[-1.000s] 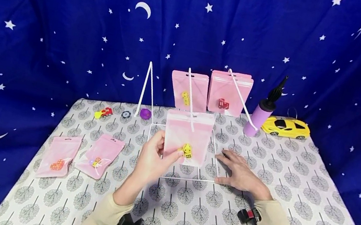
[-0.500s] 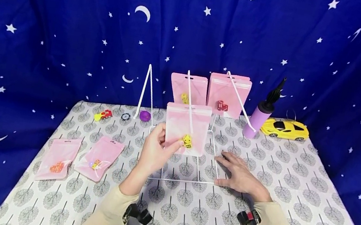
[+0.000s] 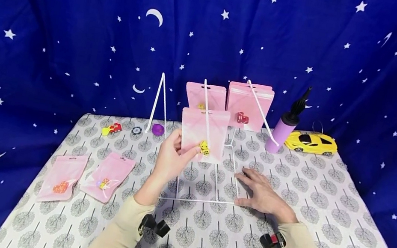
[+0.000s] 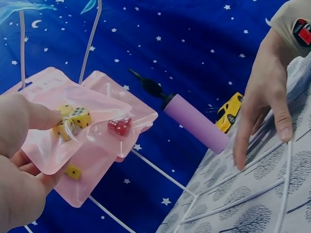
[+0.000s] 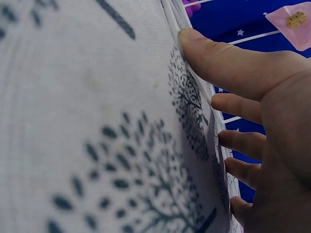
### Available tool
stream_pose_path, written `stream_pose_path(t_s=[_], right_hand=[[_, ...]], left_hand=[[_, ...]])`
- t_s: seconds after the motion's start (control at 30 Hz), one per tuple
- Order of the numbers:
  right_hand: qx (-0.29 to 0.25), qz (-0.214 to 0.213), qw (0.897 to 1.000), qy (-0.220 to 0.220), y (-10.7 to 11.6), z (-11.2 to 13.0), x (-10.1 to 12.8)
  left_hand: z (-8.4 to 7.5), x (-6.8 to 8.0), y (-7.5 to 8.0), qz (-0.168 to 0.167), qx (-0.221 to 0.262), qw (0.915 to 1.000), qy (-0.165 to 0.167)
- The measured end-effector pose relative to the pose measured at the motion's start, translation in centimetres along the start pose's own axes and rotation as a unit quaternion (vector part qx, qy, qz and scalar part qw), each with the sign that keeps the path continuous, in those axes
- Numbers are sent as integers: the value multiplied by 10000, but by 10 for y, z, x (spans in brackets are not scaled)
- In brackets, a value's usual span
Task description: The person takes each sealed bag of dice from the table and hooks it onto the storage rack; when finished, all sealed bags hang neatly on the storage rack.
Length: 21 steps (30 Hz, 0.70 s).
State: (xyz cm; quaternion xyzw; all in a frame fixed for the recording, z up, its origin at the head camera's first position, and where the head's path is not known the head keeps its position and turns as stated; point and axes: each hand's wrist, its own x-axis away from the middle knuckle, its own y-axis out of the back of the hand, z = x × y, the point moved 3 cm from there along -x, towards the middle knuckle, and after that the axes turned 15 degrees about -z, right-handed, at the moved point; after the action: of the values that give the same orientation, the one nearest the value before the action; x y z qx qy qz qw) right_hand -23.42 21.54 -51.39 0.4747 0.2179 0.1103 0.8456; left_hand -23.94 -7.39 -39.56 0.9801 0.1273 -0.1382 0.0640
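My left hand (image 3: 187,147) pinches a pink pouch (image 3: 203,130) with yellow dice (image 3: 204,147) by its lower left corner. The pouch hangs on the slanted middle rod (image 3: 205,98) of a white wire rack (image 3: 205,201), lifted clear of the table. In the left wrist view, the thumb of my left hand (image 4: 43,145) presses the pouch (image 4: 92,109) just beside the dice. My right hand (image 3: 250,188) lies flat and open on the tablecloth, its fingers on the rack's front right corner; the right wrist view shows those fingers (image 5: 228,77) spread against the cloth.
Two more pink pouches hang at the back of the rack, one with a yellow die (image 3: 206,94) and one with red dice (image 3: 250,106). A purple pump (image 3: 282,131) and yellow toy car (image 3: 310,142) stand back right. Two pouches (image 3: 64,172) (image 3: 108,175) lie front left.
My left hand has slid the pouch up and back along the rod, closer to the hanging pouches. My right hand has stayed on the rack's base.
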Motion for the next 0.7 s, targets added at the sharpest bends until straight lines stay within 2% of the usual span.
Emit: stream_pose_path(t_s=[0.13,0.37,0.7], right_hand=[[18,25,10000,-6,0,1,0],[19,17,10000,11,0,2,1],[40,-26,10000,50,-1,1,1]], left_hand=[[0,-6,-1,-46,26,10000,-6],[1,-15,-3,-59,71,9998,194],[6,-29,-8,-69,89,9998,181]])
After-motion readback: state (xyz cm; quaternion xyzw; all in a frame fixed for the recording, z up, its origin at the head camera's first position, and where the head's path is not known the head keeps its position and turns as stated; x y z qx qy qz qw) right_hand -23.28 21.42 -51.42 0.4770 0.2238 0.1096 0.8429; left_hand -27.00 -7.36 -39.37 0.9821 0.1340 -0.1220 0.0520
